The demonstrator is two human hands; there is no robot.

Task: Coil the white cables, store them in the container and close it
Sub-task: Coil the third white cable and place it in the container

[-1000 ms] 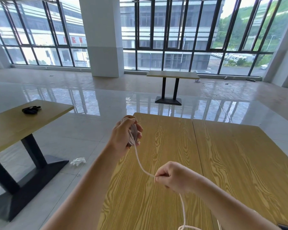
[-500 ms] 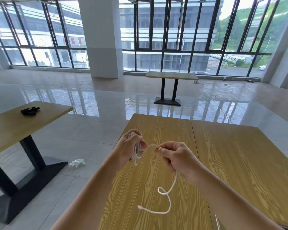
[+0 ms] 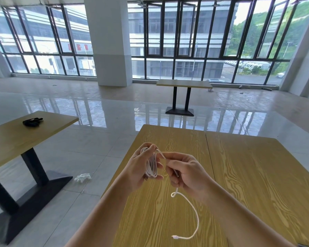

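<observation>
My left hand [image 3: 140,168] grips a coil of white cable [image 3: 151,165] with several loops, held upright above the wooden table [image 3: 248,175]. Close to its right, my right hand [image 3: 185,171] pinches the same cable just past the coil. The loose tail [image 3: 194,213] hangs from that hand in a curve, and its plug end [image 3: 175,237] lies low over the table. No container is in view.
A second wooden table [image 3: 16,136] on the left carries a black object [image 3: 32,121]. A white bundle [image 3: 82,178] lies on the tiled floor between the tables. A third table [image 3: 184,84] stands far off by the windows.
My right hand rose from low on the cable to beside my left hand, feeding the cable onto the coil. The hanging tail has grown shorter and its end has come into view.
</observation>
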